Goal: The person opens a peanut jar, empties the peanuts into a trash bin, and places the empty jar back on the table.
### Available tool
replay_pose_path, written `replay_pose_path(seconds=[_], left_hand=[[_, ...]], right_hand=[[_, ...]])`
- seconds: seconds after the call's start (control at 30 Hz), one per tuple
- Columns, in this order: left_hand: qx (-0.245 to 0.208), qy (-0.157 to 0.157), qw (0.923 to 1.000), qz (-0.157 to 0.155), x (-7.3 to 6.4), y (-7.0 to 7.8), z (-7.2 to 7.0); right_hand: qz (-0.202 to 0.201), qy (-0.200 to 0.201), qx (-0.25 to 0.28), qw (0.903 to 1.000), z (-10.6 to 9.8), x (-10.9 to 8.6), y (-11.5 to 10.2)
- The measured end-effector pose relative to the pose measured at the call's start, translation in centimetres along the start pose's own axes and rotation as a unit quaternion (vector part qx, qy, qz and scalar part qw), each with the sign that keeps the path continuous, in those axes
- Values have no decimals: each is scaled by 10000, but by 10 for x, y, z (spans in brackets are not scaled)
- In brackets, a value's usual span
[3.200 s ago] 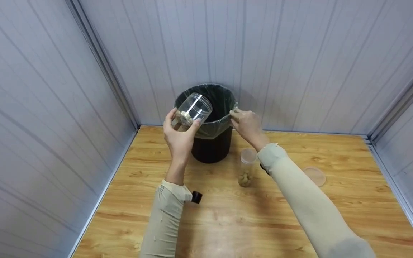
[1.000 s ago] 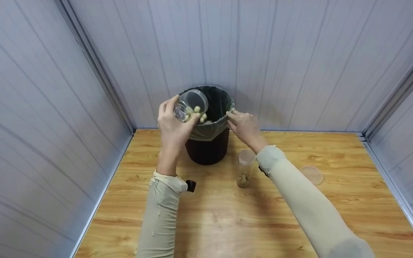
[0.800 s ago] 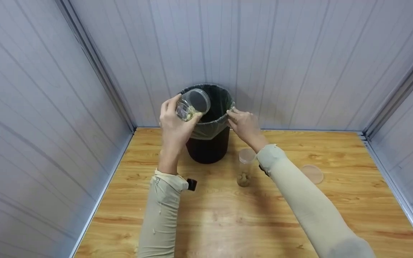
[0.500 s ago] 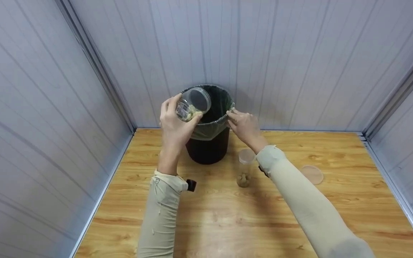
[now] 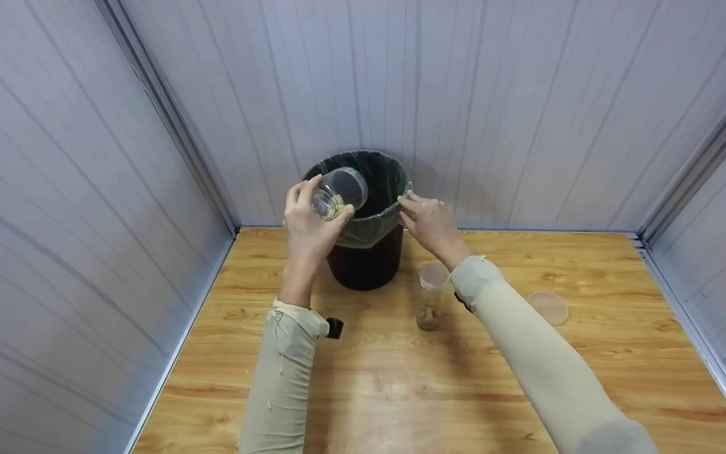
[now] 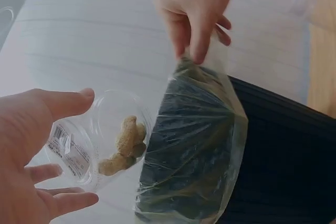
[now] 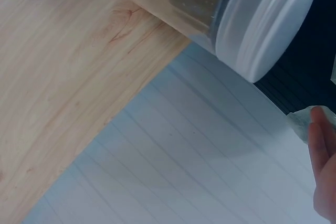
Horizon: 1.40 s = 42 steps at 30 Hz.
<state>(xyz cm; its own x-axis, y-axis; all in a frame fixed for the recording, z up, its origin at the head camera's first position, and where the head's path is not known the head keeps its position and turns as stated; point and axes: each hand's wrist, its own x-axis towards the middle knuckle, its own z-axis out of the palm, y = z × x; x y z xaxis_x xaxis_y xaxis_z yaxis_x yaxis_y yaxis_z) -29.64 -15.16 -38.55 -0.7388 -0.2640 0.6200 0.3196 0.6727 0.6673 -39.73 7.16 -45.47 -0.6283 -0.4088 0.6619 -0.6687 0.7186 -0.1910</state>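
Note:
My left hand point(image 5: 312, 230) grips a clear plastic jar point(image 5: 346, 187) between thumb and fingers, its mouth tipped down over the bin's opening. A few peanuts in the shell point(image 6: 126, 142) lie against the jar's lower side, beside a printed label point(image 6: 71, 150) on its base. With thumb and fingertips, my right hand point(image 5: 432, 222) pinches the edge of the clear liner point(image 6: 197, 140) at the right side of the black bin's rim. The bin point(image 5: 366, 268) stands upright against the back wall. What lies at its bottom is hidden.
A taller clear jar point(image 5: 428, 296) with a whitish lid point(image 7: 270, 24) stands below my right wrist, with brownish contents in its base. A round translucent lid point(image 5: 549, 308) lies flat on the wood-grain surface point(image 5: 388, 391) at right. White panel walls point(image 5: 495, 113) enclose the space.
The jar in my left hand has tipped mouth-down towards the bin. Peanuts tumbled past its lip about a second ago; fewer show in it now. My right hand keeps holding the liner.

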Motion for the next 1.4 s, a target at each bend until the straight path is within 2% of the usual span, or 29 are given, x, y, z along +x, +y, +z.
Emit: replay_pose_path(seconds=[0.17, 0.37, 0.5, 0.73, 0.9, 1.0, 1.17, 1.4], left_hand=[[192, -126, 9997, 14, 4, -3, -4], [461, -367, 9983, 0, 13, 1, -6], [504, -433, 9978, 21, 12, 0, -5], [490, -213, 9985, 149, 8, -1, 0], [462, -327, 9982, 208, 7, -3, 1], [395, -399, 9980, 276, 5, -6, 1], [148, -321, 9982, 486, 3, -10, 2], [401, -682, 9956, 497, 7, -12, 1]], right_hand=[[-111, -67, -24, 9999, 0, 1, 0], [1, -109, -14, 9999, -2, 0, 1], [42, -72, -25, 10000, -1, 0, 1], [92, -118, -3, 9999, -2, 1, -1], [68, -111, -39, 9999, -1, -1, -1], [75, -136, -35, 9999, -1, -1, -1], [129, -171, -62, 9998, -2, -1, 0], [148, -182, -76, 9997, 0, 2, -2]])
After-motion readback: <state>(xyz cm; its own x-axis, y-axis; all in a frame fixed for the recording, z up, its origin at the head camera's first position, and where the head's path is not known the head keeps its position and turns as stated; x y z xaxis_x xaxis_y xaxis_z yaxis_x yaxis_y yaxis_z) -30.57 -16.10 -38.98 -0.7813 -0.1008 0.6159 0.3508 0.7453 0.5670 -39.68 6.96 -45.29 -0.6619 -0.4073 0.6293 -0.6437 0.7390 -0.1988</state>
